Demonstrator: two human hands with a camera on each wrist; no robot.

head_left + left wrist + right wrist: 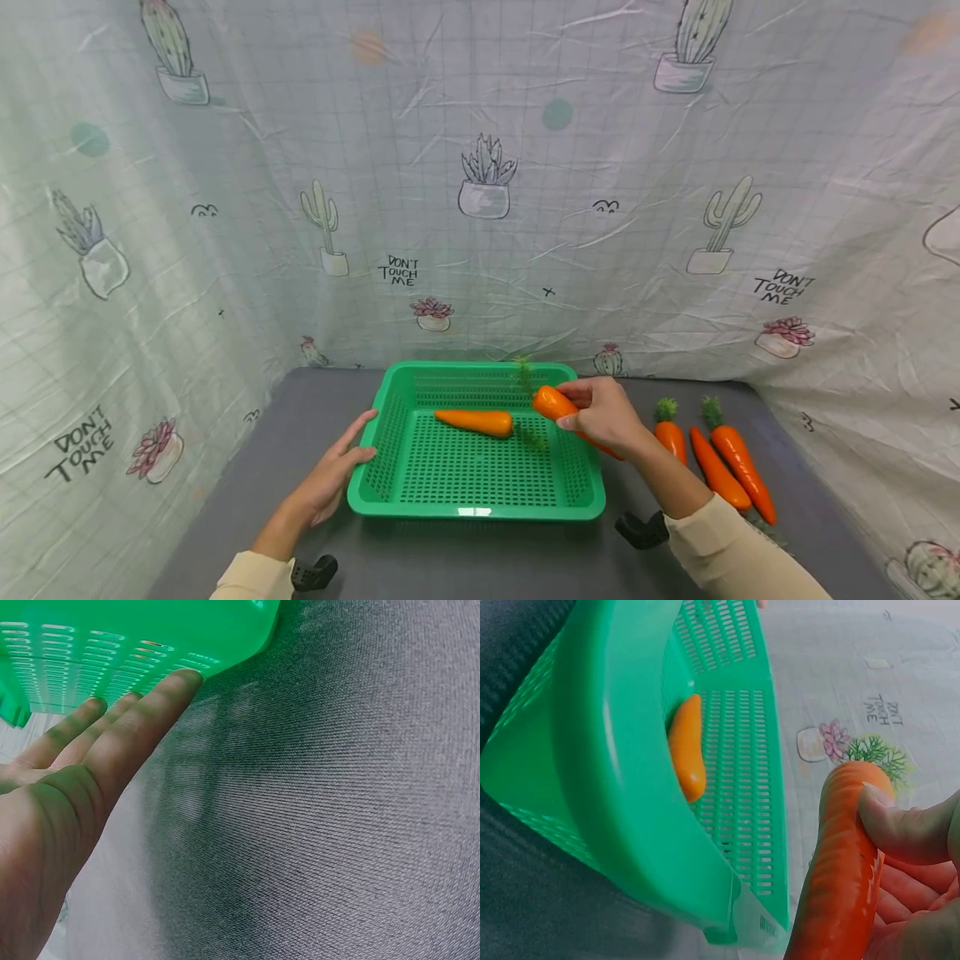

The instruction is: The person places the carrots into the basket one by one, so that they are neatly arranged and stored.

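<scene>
My right hand (606, 414) grips an orange carrot (553, 403) between thumb and fingers, above the right side of a green plastic basket (420, 509). The held carrot's leafy green top points toward the basket's back, and its tip slants down to the right, partly behind the hand. Inside the basket, a second carrot (472, 422) lies on the slotted floor with its leaves to the right. At the basket's left side is my left hand (330, 477); in the left wrist view its straight fingers (139, 735) touch the perforated wall from outside.
Three more carrots (741, 467) lie on the grey table (525, 554) to the right of the basket, partly behind the right forearm. A curtain (585, 275) printed with cactus pots hangs behind the table and along both sides.
</scene>
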